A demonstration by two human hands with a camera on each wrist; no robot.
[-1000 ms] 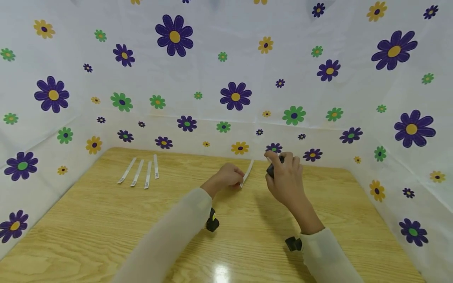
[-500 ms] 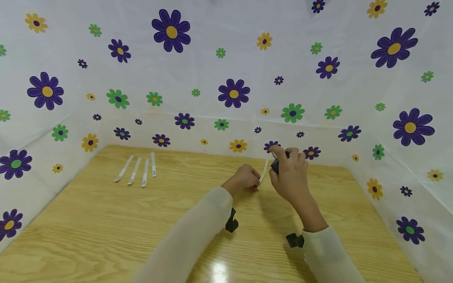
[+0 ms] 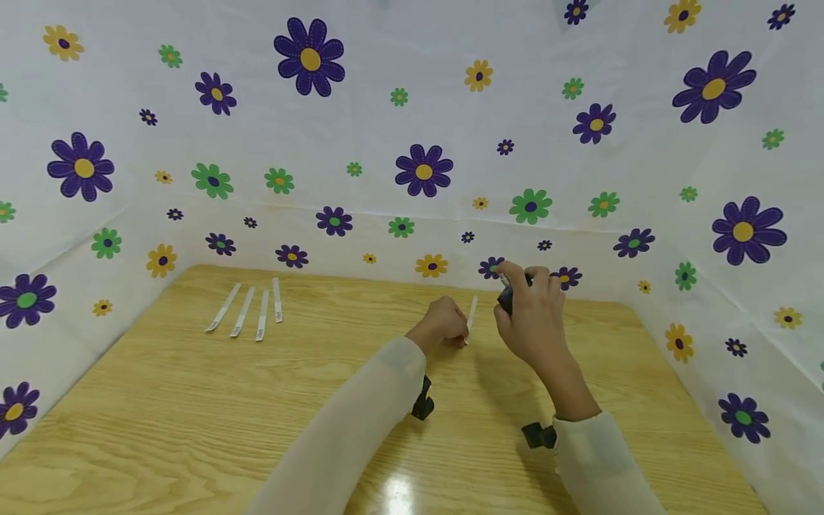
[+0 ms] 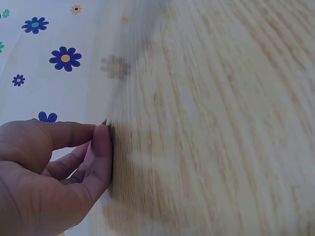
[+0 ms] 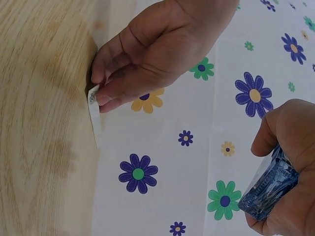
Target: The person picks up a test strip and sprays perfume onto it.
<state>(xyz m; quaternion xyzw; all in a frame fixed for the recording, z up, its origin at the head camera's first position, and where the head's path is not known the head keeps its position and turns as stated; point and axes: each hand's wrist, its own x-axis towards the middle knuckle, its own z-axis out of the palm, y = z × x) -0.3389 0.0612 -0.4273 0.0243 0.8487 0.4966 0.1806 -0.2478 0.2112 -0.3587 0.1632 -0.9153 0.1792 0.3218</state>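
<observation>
My left hand (image 3: 444, 320) pinches a narrow white paper strip (image 3: 472, 315) by its near, printed end, low over the back of the table. In the right wrist view the strip (image 5: 94, 120) extends away from the thumb and fingertips; in the left wrist view the fingers hide most of it. My right hand (image 3: 534, 315) is raised to the right of the strip, gripping a blue glass perfume bottle (image 5: 270, 189). The index finger lies over the bottle's top, and the bottle (image 3: 505, 300) faces the strip with a gap between them.
Several more white paper strips (image 3: 243, 312) with small printed ends lie side by side at the table's back left. A white flowered cloth (image 3: 360, 129) hangs behind the wood-grain table (image 3: 309, 386) and along both sides. Black camera mounts sit at both wrists.
My left hand has carried the strip rightward, toward the bottle. Its far end has since swung a little left. My right hand, still gripping the bottle, has shifted slightly right.
</observation>
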